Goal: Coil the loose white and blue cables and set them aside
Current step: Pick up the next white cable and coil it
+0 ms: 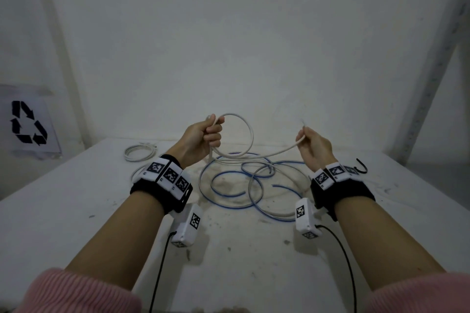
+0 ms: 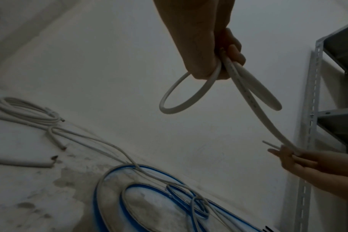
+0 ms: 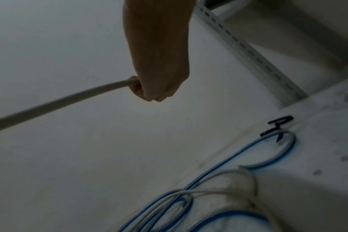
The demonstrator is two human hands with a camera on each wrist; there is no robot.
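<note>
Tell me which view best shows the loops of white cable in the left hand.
The left wrist view: the white cable hangs in two clear loops below the left hand, close up. The head view shows the loop smaller, partly behind fingers. The right wrist view shows only the straight run entering the right hand.

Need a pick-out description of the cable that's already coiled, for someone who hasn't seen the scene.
Start at the recycling sign on the left wall. The coil lies flat on the table at its far left. It is all white, small and tightly wound; the blue cables sprawl loose mid-table.
</note>
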